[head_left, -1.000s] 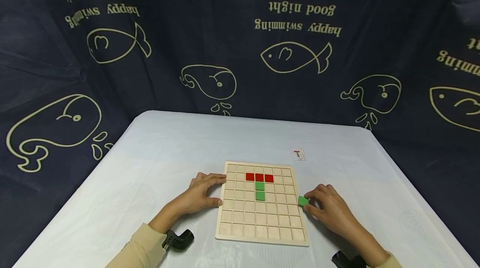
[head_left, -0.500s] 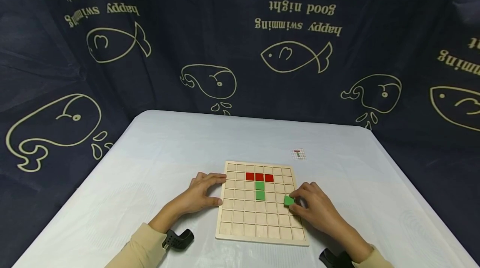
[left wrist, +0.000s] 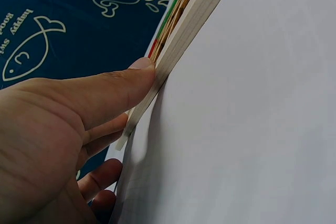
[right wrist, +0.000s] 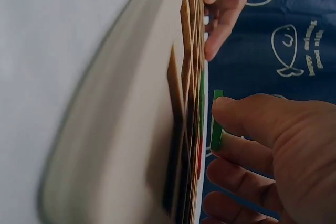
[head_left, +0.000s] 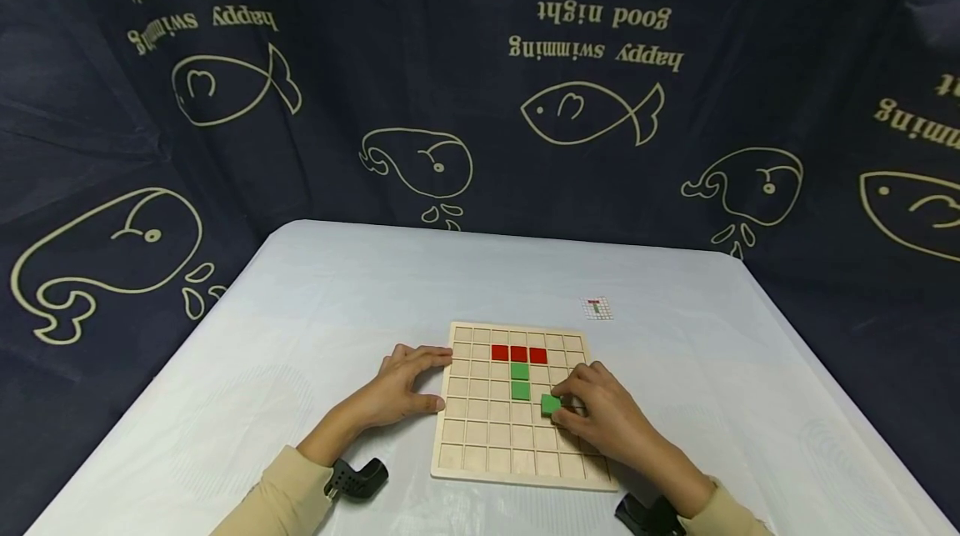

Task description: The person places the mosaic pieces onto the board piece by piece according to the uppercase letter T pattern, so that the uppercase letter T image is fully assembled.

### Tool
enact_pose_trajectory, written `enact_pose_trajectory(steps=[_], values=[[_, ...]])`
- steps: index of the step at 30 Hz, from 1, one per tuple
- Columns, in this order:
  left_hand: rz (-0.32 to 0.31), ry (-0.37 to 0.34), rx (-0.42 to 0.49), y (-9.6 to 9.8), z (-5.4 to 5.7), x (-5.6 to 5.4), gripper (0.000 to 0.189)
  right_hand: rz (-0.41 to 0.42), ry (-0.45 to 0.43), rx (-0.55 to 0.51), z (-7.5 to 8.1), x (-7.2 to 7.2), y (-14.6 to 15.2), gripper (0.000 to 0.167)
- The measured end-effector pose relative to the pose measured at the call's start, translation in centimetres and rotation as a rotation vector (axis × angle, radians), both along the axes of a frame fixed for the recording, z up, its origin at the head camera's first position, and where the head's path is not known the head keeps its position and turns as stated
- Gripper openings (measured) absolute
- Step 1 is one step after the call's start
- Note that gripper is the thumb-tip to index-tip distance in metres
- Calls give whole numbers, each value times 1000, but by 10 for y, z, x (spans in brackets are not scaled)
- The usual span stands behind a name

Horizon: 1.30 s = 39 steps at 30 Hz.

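A wooden grid board (head_left: 498, 459) lies on the table. Three red tiles (head_left: 518, 353) form a row in its upper part, and two green tiles (head_left: 520, 381) run down below the middle one. My left hand (head_left: 401, 386) touches the board's left edge with thumb and fingertips, the fingers spread and fairly straight. In the left wrist view its thumb (left wrist: 121, 85) rests against the board's side. My right hand (head_left: 607, 415) pinches a loose green tile (right wrist: 217, 124) between thumb and index finger, above the board's right half. The right wrist view shows that tile held apart from the board.
A small card (head_left: 597, 308) with a red and green T on a grid lies beyond the board's far right corner. White cloth covers the table (head_left: 262, 336). A dark curtain (head_left: 480, 61) with fish and whale drawings hangs behind it.
My right hand has carried the green tile leftward, from beside the board's right edge to over the grid. The left hand has stayed in place.
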<state>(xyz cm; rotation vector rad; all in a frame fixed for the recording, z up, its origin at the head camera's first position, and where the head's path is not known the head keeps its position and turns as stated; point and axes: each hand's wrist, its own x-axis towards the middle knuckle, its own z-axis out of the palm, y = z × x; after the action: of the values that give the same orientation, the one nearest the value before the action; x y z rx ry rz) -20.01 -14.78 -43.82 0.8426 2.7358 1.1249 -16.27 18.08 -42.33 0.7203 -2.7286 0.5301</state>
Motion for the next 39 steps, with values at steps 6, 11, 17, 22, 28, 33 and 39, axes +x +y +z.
enact_pose_trajectory(steps=[6,11,17,22,28,33,39], values=[[-2,-5,-2,0,0,0,63,20,-18,11,0,0,-10,19],[-2,4,-3,0,-1,-1,63,34,-11,35,1,0,-18,20],[3,13,-9,0,-1,-1,63,52,18,58,1,-1,-24,17],[5,13,-11,0,-1,-1,63,60,41,72,1,-2,-29,15],[-2,6,-1,0,0,-1,63,56,40,83,1,-2,-33,16],[-3,4,-1,0,0,-1,63,59,48,89,0,-2,-34,17],[3,20,-4,0,1,0,62,73,76,97,-1,-3,-34,18]])
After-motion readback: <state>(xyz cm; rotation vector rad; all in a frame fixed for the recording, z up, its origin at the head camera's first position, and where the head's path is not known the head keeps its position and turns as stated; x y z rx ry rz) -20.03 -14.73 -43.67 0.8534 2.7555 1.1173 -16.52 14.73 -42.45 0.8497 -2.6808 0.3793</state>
